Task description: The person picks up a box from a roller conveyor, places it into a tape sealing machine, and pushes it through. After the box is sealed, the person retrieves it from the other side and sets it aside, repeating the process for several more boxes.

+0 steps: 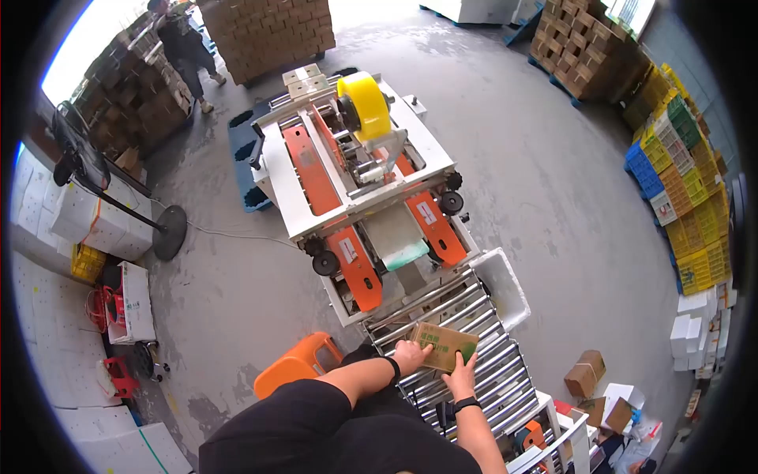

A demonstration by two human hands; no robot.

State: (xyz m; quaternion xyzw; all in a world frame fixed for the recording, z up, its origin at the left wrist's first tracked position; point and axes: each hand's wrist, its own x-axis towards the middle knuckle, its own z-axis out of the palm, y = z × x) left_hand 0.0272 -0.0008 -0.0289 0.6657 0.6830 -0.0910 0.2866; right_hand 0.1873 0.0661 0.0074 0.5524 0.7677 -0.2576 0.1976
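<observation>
A small brown cardboard box (446, 341) with green print lies on the metal roller conveyor (505, 371) in front of me. My left hand (410, 357) grips the box's left end, fingers bent over its edge. At its near right side, my right hand (460, 381) holds the box with fingertips against the edge. Just beyond the rollers stands a carton taping machine (355, 189) with orange side belts (353, 268) and a big roll of yellow tape (368, 105) on top. The undersides of both hands are hidden.
An orange stool (296, 366) stands left of the conveyor; a white foam bin (505, 288) is at its right. A floor fan (168, 233) stands left. Stacked crates (687, 189) line the right wall. A person (183, 47) walks near stacked cartons (268, 35) at the back.
</observation>
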